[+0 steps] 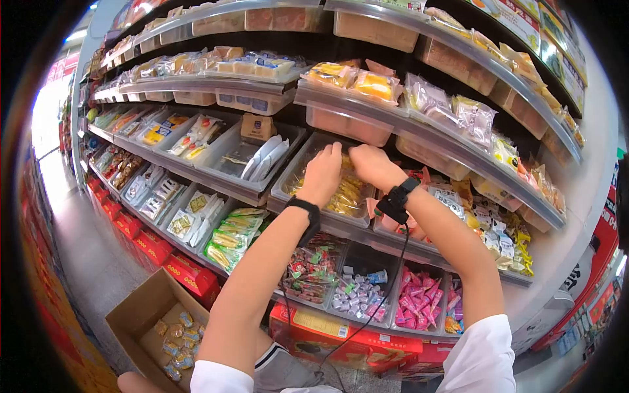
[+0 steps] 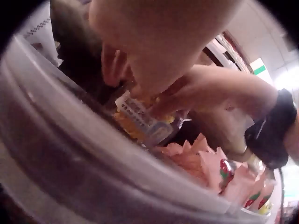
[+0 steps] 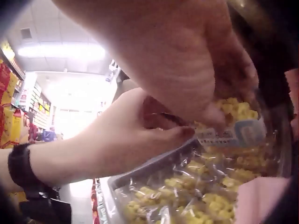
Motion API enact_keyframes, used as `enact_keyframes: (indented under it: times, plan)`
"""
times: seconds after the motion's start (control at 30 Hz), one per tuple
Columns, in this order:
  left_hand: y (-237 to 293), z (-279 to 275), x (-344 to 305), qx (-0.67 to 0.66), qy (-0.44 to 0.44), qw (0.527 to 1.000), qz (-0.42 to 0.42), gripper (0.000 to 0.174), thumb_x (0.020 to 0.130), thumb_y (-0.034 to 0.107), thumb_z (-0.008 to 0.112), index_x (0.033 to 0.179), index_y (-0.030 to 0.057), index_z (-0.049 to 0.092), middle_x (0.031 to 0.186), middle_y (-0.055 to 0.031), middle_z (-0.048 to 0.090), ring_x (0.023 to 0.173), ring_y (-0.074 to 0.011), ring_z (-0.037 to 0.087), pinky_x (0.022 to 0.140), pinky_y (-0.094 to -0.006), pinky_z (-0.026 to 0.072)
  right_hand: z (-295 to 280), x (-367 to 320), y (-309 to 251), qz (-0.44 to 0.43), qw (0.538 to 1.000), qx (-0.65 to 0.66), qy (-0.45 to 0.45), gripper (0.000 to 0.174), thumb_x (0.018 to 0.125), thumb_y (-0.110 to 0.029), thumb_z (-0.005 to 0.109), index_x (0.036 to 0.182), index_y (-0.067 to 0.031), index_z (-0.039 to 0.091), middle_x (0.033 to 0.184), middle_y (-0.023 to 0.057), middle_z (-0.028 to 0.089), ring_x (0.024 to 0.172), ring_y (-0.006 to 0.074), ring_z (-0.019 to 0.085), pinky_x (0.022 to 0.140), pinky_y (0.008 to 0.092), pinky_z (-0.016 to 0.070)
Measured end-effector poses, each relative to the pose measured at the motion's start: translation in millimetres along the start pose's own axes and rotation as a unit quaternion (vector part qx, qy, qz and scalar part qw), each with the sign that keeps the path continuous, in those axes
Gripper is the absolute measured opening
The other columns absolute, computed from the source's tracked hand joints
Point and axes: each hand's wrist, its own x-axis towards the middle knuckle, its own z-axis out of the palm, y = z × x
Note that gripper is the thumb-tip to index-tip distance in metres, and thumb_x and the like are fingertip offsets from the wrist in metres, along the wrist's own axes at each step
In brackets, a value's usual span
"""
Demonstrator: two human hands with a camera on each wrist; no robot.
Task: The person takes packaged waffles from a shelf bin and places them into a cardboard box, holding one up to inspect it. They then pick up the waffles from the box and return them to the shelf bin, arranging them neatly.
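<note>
Both hands are together over the back of a plastic bin (image 3: 114,184) of clear packets of yellow twisted snacks (image 3: 205,200). Between them is one snack packet (image 3: 238,111) with a white and pale-blue label (image 2: 140,116). My right hand (image 1: 377,165) pinches it, thumb lying along the packet just above the label. From the other side my left hand (image 1: 322,175) grips its edge, with thumb and fingers curled in. The left fingertips are partly hidden behind the right hand in the right wrist view. In the head view the hands cover the held packet.
Left of this bin stands a bin (image 1: 223,157) with white packets and a small brown box (image 1: 257,128). Pink-wrapped packets (image 2: 201,163) lie to the right. A shelf edge (image 1: 354,111) overhangs the hands. An open cardboard box (image 1: 131,314) with several packets stands on the floor.
</note>
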Motion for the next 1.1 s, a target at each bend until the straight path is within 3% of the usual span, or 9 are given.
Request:
enact_keyframes:
  times: [0.07,0.2,0.23,0.33,0.37,0.63,0.73,0.83,1.1]
  plan:
    - [8,12,7,0.001,-0.001,0.996,-0.093,0.059,0.08,0.01,0.073,0.132,-0.0005,0.046,0.116,-0.0259,0.061,0.104,-0.0459,0.061,0.089,-0.0496,0.0523,15,-2,8,0.03,0.999,-0.013,0.034,0.023,0.083,-0.007,0.061,0.102,0.0035,0.067,0.085,0.0246,0.071,0.081,0.0392,0.072,0.068,0.0466,0.0586]
    - [13,21,22,0.07,-0.226,0.951,-0.202,0.078,0.083,0.033,0.075,0.144,-0.0005,0.04,0.14,-0.0259,0.049,0.127,-0.0486,0.051,0.103,-0.0528,0.047,49,5,25,0.086,0.994,-0.041,0.053,0.029,0.084,-0.002,0.056,0.113,0.0036,0.059,0.087,0.0265,0.069,0.078,0.0413,0.071,0.066,0.049,0.0585]
    - [11,22,29,0.09,-0.33,0.916,-0.21,0.087,0.085,0.05,0.07,0.153,0.006,0.035,0.155,-0.0256,0.034,0.144,-0.0491,0.032,0.114,-0.0599,0.0339,60,11,35,0.068,0.993,-0.048,0.082,0.03,0.084,-0.002,0.056,0.113,0.0026,0.06,0.088,0.0261,0.069,0.078,0.0414,0.071,0.066,0.0492,0.0587]
    - [15,26,24,0.114,-0.354,0.914,-0.163,0.092,0.086,0.06,0.065,0.158,0.0138,0.031,0.165,-0.023,0.018,0.151,-0.0494,0.014,0.118,-0.0653,0.018,51,16,44,0.063,0.997,-0.031,0.015,0.026,0.086,-0.004,0.055,0.111,0.0019,0.061,0.094,0.0261,0.068,0.086,0.0418,0.07,0.072,0.0496,0.0582]
    - [12,30,25,0.099,-0.385,0.904,-0.16,0.091,0.086,0.063,0.062,0.161,0.0248,0.027,0.17,-0.0141,0.005,0.155,-0.0436,-0.001,0.12,-0.0666,0.0037,57,18,48,0.063,0.997,-0.016,0.035,0.025,0.086,-0.005,0.055,0.11,0.0016,0.061,0.097,0.0262,0.068,0.09,0.0423,0.069,0.075,0.0495,0.0576]
    - [2,42,18,0.076,-0.466,0.87,-0.141,0.095,0.085,0.074,0.055,0.162,0.0276,0.023,0.17,-0.0095,0.001,0.155,-0.0396,-0.004,0.116,-0.0718,-0.0022,70,27,66,0.036,0.995,-0.023,0.091,0.023,0.088,-0.011,0.058,0.108,-0.0016,0.063,0.105,0.0251,0.066,0.1,0.044,0.064,0.087,0.05,0.0524]
    - [4,35,15,0.069,-0.478,0.863,-0.151,0.092,0.086,0.074,0.054,0.161,0.0308,0.024,0.17,-0.0065,0.002,0.156,-0.0366,-0.007,0.115,-0.0739,-0.0046,95,40,74,-0.044,0.975,-0.065,0.21,0.022,0.088,-0.01,0.059,0.108,-0.0016,0.064,0.106,0.0239,0.067,0.102,0.0424,0.064,0.088,0.0496,0.0515]
    - [5,33,11,0.063,-0.477,0.863,-0.151,0.091,0.086,0.074,0.054,0.161,0.0311,0.025,0.171,-0.0065,0.002,0.156,-0.0358,-0.008,0.115,-0.0741,-0.0048,90,44,56,0.033,0.994,-0.034,0.099,0.021,0.087,-0.007,0.059,0.107,-0.0016,0.066,0.106,0.0235,0.068,0.103,0.0412,0.065,0.089,0.0475,0.0516]
    - [-4,39,7,0.042,-0.464,0.872,-0.149,0.09,0.086,0.073,0.056,0.16,0.032,0.027,0.171,-0.005,0.001,0.156,-0.0343,-0.01,0.114,-0.0746,-0.0065,89,56,60,0.016,0.991,-0.135,-0.012,0.022,0.086,-0.005,0.057,0.105,0.0002,0.067,0.1,0.0237,0.069,0.097,0.0399,0.068,0.083,0.0449,0.054]
